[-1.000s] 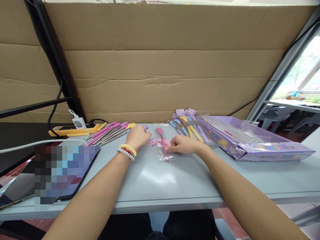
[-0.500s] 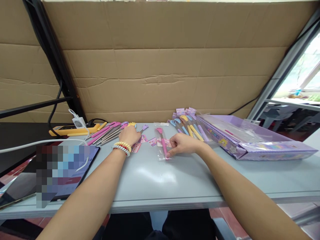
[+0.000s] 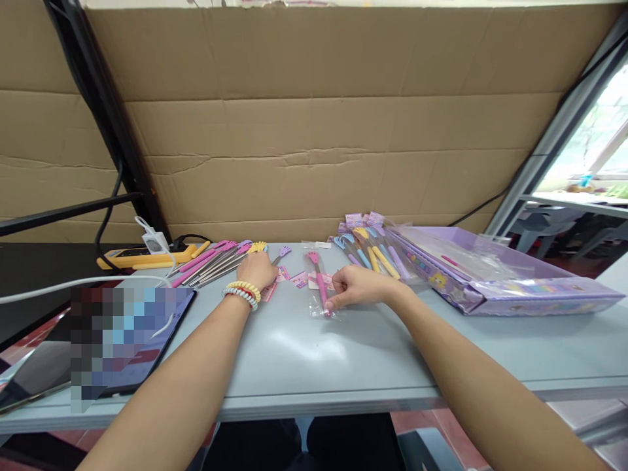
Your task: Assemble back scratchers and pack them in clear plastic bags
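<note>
A pink back scratcher (image 3: 320, 282) with a small hand-shaped head lies in a clear plastic bag (image 3: 316, 311) on the table. My right hand (image 3: 356, 288) is closed, its thumb and finger pinching the bagged scratcher near the handle's lower end. My left hand (image 3: 256, 269) rests palm down farther left, over small pink cards (image 3: 269, 291); its fingertips are hidden. A purple-headed back scratcher (image 3: 284, 251) pokes out beside it, and a yellow hand-shaped head (image 3: 257, 246) shows just behind. Left of that hand lies a row of loose back scratchers (image 3: 216, 261) with metal rods.
Several bagged back scratchers (image 3: 375, 252) with purple header cards lie right of centre. A purple display box (image 3: 540, 304) holding clear bags stands at the right. At left are a tablet (image 3: 147, 353), a white cable (image 3: 88, 280) and a yellow device (image 3: 122, 258). Cardboard (image 3: 314, 124) forms the back wall.
My left hand has shifted very slightly to the right and down. The right hand keeps its pinch on the bagged pink back scratcher, which has barely moved.
</note>
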Motion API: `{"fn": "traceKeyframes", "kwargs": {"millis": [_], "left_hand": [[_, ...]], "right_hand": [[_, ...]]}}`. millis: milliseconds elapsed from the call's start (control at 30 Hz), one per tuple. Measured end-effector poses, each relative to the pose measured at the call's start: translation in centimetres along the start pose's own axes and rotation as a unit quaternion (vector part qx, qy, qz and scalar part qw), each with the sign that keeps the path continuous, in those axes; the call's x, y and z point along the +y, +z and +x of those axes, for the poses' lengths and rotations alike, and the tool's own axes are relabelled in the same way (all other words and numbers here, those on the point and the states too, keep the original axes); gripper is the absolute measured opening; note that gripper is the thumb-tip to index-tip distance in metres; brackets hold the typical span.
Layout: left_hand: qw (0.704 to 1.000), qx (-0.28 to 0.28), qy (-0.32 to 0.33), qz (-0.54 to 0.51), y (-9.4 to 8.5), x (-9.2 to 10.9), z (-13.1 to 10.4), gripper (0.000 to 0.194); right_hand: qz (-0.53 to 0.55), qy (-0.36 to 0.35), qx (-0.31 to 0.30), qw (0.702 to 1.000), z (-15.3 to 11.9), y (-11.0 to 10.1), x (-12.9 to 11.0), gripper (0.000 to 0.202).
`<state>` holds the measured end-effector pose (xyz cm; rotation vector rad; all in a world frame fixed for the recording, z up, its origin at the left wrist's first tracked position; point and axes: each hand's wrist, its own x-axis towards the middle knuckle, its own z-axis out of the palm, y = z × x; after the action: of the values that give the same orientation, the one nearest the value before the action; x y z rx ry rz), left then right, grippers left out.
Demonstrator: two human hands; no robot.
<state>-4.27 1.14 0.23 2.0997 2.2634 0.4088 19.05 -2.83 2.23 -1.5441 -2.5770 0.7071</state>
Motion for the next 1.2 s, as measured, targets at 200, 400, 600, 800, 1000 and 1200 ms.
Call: {"fn": "traceKeyframes", "kwargs": {"millis": [200, 400, 600, 800, 1000, 1200], "left_hand": [[1.000, 0.003, -0.004, -0.021, -0.2, 0.0, -0.1, 0.025], [0.998, 0.046, -0.015, -0.030, -0.5, -1.0, 0.7, 0.025], [0.997, 0.045, -0.049, -0.034, -0.7, -2.1, 1.5, 0.025], [0.997, 0.049, -0.048, -0.037, -0.3, -2.0, 1.6, 0.027], [0.995, 0.050, -0.059, -0.064, -0.3, -2.0, 1.5, 0.027], [0.991, 0.060, -0.066, -0.101, 0.0, -2.2, 2.2, 0.026]], "right_hand": [[0.000, 0.010, -0.006, 1.000, -0.2, 0.0, -0.2, 0.055], [-0.014, 0.004, -0.009, 1.000, 0.0, 0.2, 0.1, 0.054], [0.017, -0.029, -0.028, 0.999, -0.1, 0.2, -0.1, 0.049], [0.055, -0.048, -0.062, 0.995, -0.3, 0.1, -0.4, 0.041], [0.082, -0.060, -0.065, 0.993, -0.2, 0.3, -0.4, 0.036], [0.115, -0.072, -0.045, 0.990, -0.1, 0.4, -0.5, 0.030]]}}
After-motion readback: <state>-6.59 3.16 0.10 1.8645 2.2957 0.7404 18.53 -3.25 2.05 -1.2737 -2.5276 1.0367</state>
